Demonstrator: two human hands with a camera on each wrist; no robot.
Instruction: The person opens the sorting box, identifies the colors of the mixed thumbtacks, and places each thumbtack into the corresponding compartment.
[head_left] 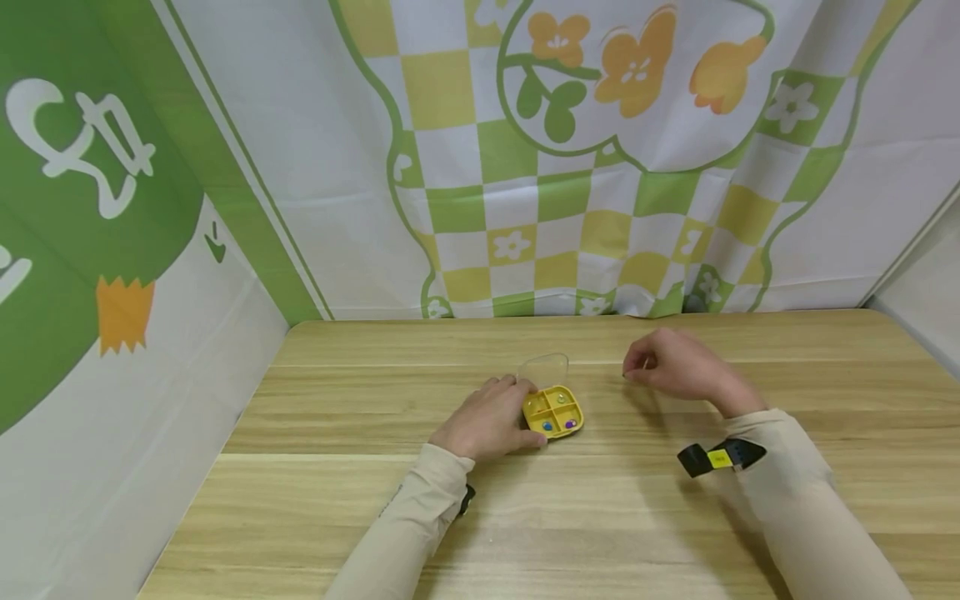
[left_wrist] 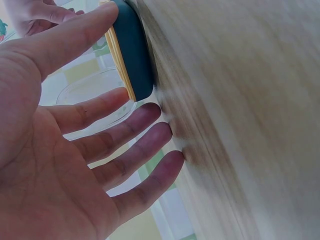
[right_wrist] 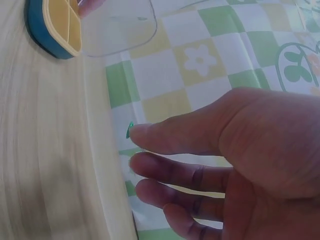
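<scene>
A small yellow case point(head_left: 553, 411) with four compartments sits on the table, its clear lid point(head_left: 545, 368) swung up at the back. In the left wrist view its base point(left_wrist: 134, 55) is dark teal. My left hand point(head_left: 483, 423) holds the case between thumb and index finger; the other fingertips touch the table. A blue piece point(head_left: 547, 426) and a purple piece point(head_left: 571, 423) lie in the near compartments, a greenish one point(head_left: 561, 399) in the far right. Right of the case, above the table, my right hand point(head_left: 678, 367) pinches a tiny shiny green piece point(right_wrist: 130, 131), mostly hidden by the fingertips.
The wooden table point(head_left: 337, 500) runs back to a hanging cloth point(head_left: 450, 200) with checks and flowers. A green and white cloth point(head_left: 225, 308) hangs along the left side. Black straps are on both wrists, the right one with a yellow label point(head_left: 720, 459).
</scene>
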